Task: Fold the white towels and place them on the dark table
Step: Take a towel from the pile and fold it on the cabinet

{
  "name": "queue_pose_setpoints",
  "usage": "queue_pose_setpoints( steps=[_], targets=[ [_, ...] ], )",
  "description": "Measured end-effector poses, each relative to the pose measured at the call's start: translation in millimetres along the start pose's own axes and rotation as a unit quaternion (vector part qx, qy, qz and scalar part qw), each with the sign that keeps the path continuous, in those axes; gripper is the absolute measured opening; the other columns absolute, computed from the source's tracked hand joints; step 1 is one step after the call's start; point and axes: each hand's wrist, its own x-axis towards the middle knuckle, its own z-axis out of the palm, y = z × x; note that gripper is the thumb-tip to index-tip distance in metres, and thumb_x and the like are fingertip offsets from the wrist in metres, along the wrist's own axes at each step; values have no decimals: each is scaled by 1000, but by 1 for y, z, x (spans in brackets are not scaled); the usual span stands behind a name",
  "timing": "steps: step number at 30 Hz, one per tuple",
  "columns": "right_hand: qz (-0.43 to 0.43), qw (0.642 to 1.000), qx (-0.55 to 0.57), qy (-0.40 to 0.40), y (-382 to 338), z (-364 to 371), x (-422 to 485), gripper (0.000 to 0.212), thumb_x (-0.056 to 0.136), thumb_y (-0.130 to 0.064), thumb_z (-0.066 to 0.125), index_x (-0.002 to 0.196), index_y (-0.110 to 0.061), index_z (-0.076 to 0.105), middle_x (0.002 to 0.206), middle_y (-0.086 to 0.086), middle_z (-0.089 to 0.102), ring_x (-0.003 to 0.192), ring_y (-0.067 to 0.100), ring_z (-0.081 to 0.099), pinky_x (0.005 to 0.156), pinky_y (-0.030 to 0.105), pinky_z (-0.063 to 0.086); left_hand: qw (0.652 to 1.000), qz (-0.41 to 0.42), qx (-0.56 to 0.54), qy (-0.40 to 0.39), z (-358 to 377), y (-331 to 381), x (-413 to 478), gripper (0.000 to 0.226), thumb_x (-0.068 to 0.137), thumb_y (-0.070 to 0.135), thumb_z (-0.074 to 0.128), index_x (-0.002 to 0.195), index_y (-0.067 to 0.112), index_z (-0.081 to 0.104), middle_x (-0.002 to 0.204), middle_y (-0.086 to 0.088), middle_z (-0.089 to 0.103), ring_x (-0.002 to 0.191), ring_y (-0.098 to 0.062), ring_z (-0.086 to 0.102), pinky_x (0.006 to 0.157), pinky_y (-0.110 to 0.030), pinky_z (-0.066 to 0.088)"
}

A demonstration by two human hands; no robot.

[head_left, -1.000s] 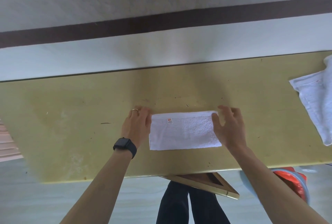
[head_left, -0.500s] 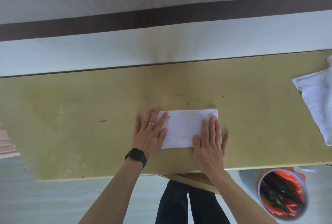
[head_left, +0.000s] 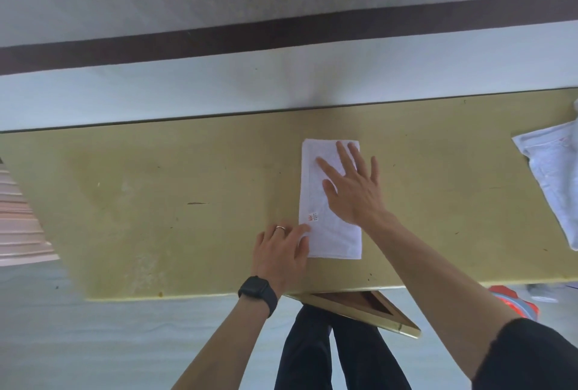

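Right of frame centre, the right hand (head_left: 352, 192) lay flat, fingers spread, on the folded white towel (head_left: 336, 241); the left hand (head_left: 281, 253), fingers extended, touched its lower-left edge.

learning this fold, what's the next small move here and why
Probably fold it in half end to end: the towel lies as a narrow strip on the yellow table, the right hand flat on its middle, the left hand touching its near left corner, placed to lift that end toward the far edge.
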Motion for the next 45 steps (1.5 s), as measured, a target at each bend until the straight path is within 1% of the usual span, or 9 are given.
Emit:
queue_pose_setpoints(
  steps=[5,9,15,20,23,30,33,37,45],
  targets=[
    [-41,983,110,141,7,27,-83,51,99,-35,50,147,-19,46,159,-1,33,149,16,26,116,50,30,993,103,57,26,5,-13,-15,39,91,40,54,127,26,60,133,-3,59,112,-26,58,94,-42,49],
    [-109,980,85,141,29,64,-156,61,91,-36,65,144,-11,49,157,1,37,146,16,33,112,53,34,966,243,82,-19,19,-35,-31,61,88,48,63,139,16,55,154,-1,41,141,-20,41,112,-46,35],
    [-164,970,57,168,41,85,-177,44,86,-27,77,127,-14,66,140,1,57,134,18,51,107,48,41,951,293,85,46,28,-35,-45,55,92,61,55,117,14,69,135,-3,61,124,-21,58,107,-42,40],
    [-160,956,102,222,32,94,-186,26,81,-9,79,105,-18,72,117,-1,66,115,19,62,101,43,44,936,333,80,76,27,-35,-57,11,91,24,70,99,16,71,116,-3,68,108,-23,63,105,-38,43],
    [-149,959,115,212,32,93,-192,23,81,-5,78,102,-16,75,117,-2,69,115,19,62,99,42,46,933,341,87,69,22,-34,-64,21,85,4,69,102,16,72,119,-3,68,107,-23,62,102,-38,44],
    [-114,965,157,178,38,80,-208,10,88,-11,74,96,-15,72,119,-2,68,116,23,61,97,31,42,943,317,86,45,11,-30,-69,22,84,7,71,102,19,72,118,3,70,110,-22,58,101,-40,42],
    [-96,963,198,156,36,65,-212,10,93,-19,65,96,-13,73,118,-2,69,117,21,59,97,32,45,964,265,13,-15,-1,-21,-64,11,90,24,63,96,24,73,102,9,73,101,-19,64,93,-33,42],
    [-24,951,281,128,31,31,-197,14,87,-8,74,98,-16,74,111,-11,70,112,12,60,98,21,45,977,52,-97,-180,-36,-4,-34,35,90,52,47,104,31,72,91,11,73,95,-16,63,81,-32,48],
    [177,863,471,55,15,-21,-102,5,94,-31,66,94,-34,62,93,-21,69,91,-12,62,76,3,43,872,-215,-414,-151,-53,4,61,19,90,41,69,100,25,70,95,6,73,89,-13,68,80,-30,54]
  ],
)
